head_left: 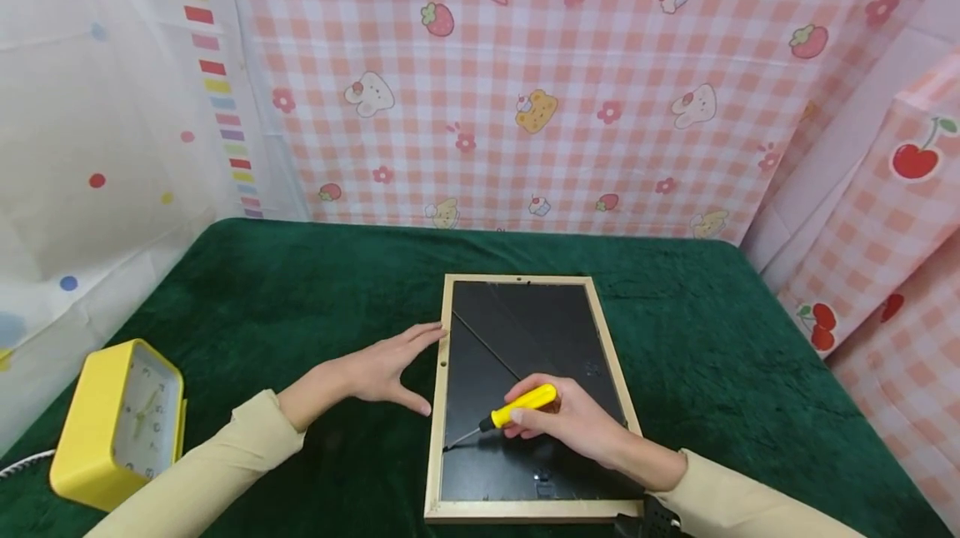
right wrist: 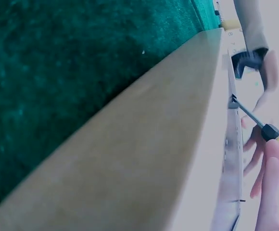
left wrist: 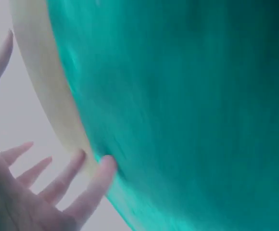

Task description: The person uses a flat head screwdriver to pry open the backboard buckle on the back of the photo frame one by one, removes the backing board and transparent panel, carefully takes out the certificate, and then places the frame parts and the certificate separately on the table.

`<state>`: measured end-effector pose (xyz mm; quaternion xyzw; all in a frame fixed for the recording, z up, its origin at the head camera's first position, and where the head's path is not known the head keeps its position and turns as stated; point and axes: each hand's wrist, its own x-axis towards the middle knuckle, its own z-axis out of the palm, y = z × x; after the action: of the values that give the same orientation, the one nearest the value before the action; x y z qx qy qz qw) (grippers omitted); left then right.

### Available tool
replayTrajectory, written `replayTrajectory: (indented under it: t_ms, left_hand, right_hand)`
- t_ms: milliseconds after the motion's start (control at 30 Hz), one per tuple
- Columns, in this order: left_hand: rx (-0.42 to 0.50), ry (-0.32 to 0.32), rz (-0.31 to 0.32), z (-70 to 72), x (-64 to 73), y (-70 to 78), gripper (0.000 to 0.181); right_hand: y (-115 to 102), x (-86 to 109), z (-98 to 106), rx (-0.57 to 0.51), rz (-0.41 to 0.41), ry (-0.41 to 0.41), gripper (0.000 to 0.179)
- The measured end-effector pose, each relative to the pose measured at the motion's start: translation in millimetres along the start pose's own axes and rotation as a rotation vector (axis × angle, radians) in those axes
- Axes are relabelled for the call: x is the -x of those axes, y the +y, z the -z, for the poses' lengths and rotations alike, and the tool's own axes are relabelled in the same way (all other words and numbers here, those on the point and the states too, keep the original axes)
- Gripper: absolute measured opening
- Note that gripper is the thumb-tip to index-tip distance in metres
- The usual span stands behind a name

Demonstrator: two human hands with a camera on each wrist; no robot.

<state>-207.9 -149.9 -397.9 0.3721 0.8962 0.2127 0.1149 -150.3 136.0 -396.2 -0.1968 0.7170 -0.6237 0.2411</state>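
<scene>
A picture frame [head_left: 615, 371] with a pale wooden border lies face down, its black backing board [head_left: 517, 330] uppermost. My right hand [head_left: 573, 421] grips a yellow-handled screwdriver [head_left: 534, 403]. The screwdriver's tip meets a small dark tab [head_left: 447, 448] at the backing's left edge, and the right wrist view shows the shaft [right wrist: 249, 113] reaching that edge. Beside the frame's left border is my left hand [head_left: 386, 367], its fingers spread and fingertips at the wood. In the left wrist view those fingers [left wrist: 98, 185] are blurred, so contact is unclear.
A yellow alarm clock [head_left: 90, 430] with a cord stands at the left on the green cloth [head_left: 315, 288]. A thin dark cord [head_left: 483, 344] crosses the backing board. Behind the table hangs a pink checked curtain [head_left: 495, 55].
</scene>
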Motion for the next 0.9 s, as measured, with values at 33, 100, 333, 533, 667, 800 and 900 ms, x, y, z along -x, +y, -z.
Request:
replayTrajectory:
  t_ms: [33, 100, 333, 533, 667, 800, 900]
  left_hand:
    - [-0.033, -0.012, -0.016, 1.9, -3.0, -3.7, 0.099]
    - [-0.073, -0.044, -0.028, 4.1, -7.3, -9.2, 0.097]
    - [-0.117, -0.055, 0.003, 4.1, -15.5, -12.3, 0.098]
    - [-0.125, -0.049, -0.018, 5.4, -18.4, -12.7, 0.088]
    - [-0.137, -0.020, -0.071, 4.6, -21.0, -14.4, 0.077]
    - [-0.144, 0.001, -0.102, 4.6, -23.3, -16.6, 0.074]
    - [-0.160, 0.010, -0.110, 5.0, -24.9, -17.6, 0.076]
  right_hand:
    - [0, 0.0, 0, -0.003, 0.002, -0.002, 0.034]
    - [0, -0.6, 0, -0.002, 0.002, -0.009, 0.034]
    - [-12, -2.9, -2, 0.013, 0.048, -0.053, 0.030]
    - [-30, -1.1, -6, 0.035, 0.089, -0.090, 0.025]
    - [-33, -0.8, -8, 0.017, 0.095, -0.105, 0.024]
    - [-33, -1.3, -11, 0.019, 0.135, -0.130, 0.020]
    - [-34, -1.0, -14, 0.051, 0.185, -0.130, 0.016]
